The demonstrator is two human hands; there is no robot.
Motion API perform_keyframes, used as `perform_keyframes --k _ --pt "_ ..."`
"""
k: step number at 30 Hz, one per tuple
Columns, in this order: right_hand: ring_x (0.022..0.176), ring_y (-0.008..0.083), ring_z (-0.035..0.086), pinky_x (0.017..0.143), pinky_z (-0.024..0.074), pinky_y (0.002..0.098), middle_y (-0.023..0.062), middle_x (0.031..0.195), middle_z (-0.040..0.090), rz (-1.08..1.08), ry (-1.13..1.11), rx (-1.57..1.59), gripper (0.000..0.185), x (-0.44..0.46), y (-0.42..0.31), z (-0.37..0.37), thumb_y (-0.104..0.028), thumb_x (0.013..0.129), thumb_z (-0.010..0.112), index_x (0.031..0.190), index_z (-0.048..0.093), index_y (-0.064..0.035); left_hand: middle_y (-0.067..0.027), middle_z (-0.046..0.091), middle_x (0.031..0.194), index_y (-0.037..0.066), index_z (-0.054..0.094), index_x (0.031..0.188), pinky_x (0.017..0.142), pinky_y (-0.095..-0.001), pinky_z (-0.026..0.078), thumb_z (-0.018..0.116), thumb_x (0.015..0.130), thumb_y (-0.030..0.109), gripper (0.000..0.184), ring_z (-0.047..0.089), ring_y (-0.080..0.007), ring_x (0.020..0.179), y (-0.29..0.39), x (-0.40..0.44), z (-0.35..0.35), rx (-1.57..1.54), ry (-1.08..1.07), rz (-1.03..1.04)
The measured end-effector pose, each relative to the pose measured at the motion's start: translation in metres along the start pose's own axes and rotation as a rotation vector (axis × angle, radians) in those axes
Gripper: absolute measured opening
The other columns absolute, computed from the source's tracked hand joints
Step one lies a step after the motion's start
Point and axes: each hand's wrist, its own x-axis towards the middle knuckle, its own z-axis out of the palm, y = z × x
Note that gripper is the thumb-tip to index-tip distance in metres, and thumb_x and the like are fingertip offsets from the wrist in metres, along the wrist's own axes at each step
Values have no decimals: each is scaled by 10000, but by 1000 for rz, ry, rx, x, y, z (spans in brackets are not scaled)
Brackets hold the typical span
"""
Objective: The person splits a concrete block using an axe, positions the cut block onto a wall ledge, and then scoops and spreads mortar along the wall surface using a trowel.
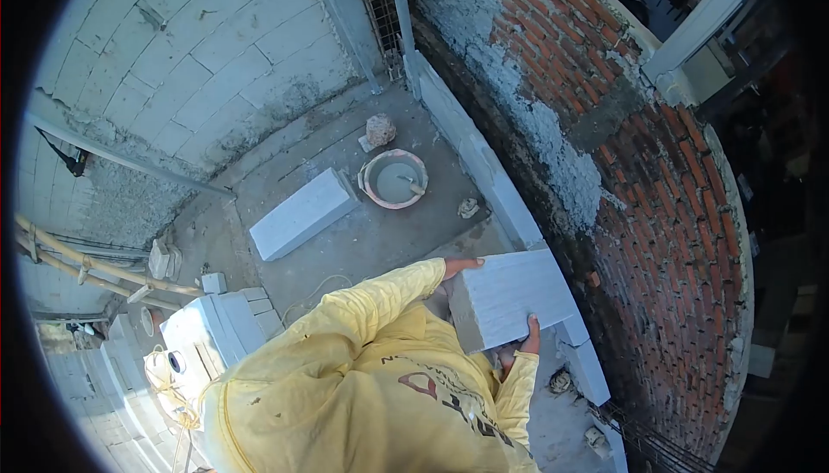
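Note:
A large pale concrete block (518, 296) lies between my two hands at the low block wall. My left hand (462, 266) grips its upper left corner, thumb along the top edge. At the near side, my right hand (529, 338) holds the lower edge with the thumb on the top face; its other fingers are mostly hidden. The block's far end overlaps the row of pale blocks (496, 184). Whether the row bears its weight, I cannot tell.
A bucket of grey mortar (394, 178) with a tool in it stands on the floor, beside another long block (304, 214). A brick wall (665, 240) rises beyond a narrow gap on the right. Stacked blocks (226, 322) and bamboo poles (104, 266) are at left.

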Motion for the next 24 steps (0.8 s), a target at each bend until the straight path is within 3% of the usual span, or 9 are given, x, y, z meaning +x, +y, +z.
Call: perform_keyframes --k 1,4,7,10,14,17,20,24 --pt "1193 360 512 969 412 599 113 1326 525 24 -15 -39 644 7 -11 14 -424 807 693 1345 456 -159 -49 443 1464 211 397 1463 1060 -504 332 570 800 684 832 443 -272 1307 16 -26 7 85 138 -58" --pt "1199 345 515 1003 413 556 113 1319 533 64 -84 -149 618 29 -42 52 -381 819 689 1343 456 -148 -76 354 1524 213 340 1491 1092 -560 267 546 796 729 890 343 -300 1382 24 -40 -11 -92 113 -18" --pt "1195 323 521 1037 408 473 115 1287 557 50 -218 -236 628 60 -76 83 -321 820 696 1355 445 -107 -111 345 1526 195 324 1496 1083 -610 255 514 788 777 936 327 -328 1391 54 -56 -22 -231 102 72" --pt "1202 313 510 957 468 490 106 1311 518 65 -365 -389 724 83 -112 113 -322 814 692 1435 359 -156 -148 333 1526 153 323 1494 1059 -646 267 501 794 785 960 352 -358 1374 85 -49 -32 -232 114 42" --pt "1237 307 474 989 433 461 123 1354 474 66 -470 -657 863 113 -146 167 -335 767 729 1475 275 -140 -178 497 1399 59 413 1430 1043 -464 404 536 876 646 816 536 -308 1230 122 -15 -27 -324 95 403" --pt "1245 301 461 1006 409 438 141 1380 447 32 -500 -893 956 120 -163 203 -346 742 748 1496 214 -97 -171 564 1324 42 444 1402 1008 -391 448 583 902 534 715 586 -278 1164 113 21 -45 -603 -113 392" --pt "1245 299 458 1014 397 429 162 1396 432 37 -511 -962 1024 156 -162 230 -358 739 749 1512 153 -48 -164 583 1300 36 447 1395 992 -406 461 608 911 450 657 602 -278 1132 100 29 -48 -711 10 518" --pt "1267 305 445 1029 390 433 181 1423 406 118 -548 -1000 1072 191 -150 266 -389 757 740 1528 86 -31 -167 572 1307 48 436 1403 1001 -422 440 594 908 469 669 593 -290 1137 97 32 -80 -785 9 583"
